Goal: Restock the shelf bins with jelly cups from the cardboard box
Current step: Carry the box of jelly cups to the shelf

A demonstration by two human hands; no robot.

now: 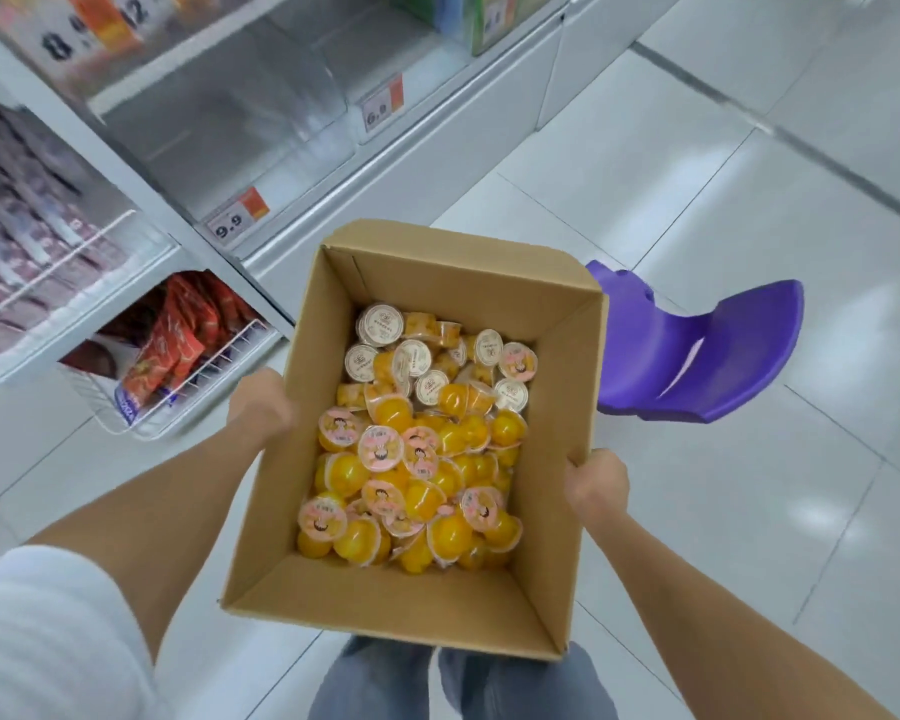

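The fingers of the left hand (pixel 261 407) and right hand (pixel 596 485) are curled round the side walls of the cardboard box (pixel 385 605) — tips hidden. Inside the box jelly cups (pixel 417 459) are heaped; shelf bins (pixel 219 111) are seen beyond its far-left corner — a purple seat (pixel 697 356) right of it.

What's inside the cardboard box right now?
Loose yellow jelly cups, heaped in the cardboard box, some lids pink, some white. The heap hides the box floor and any cups beneath.
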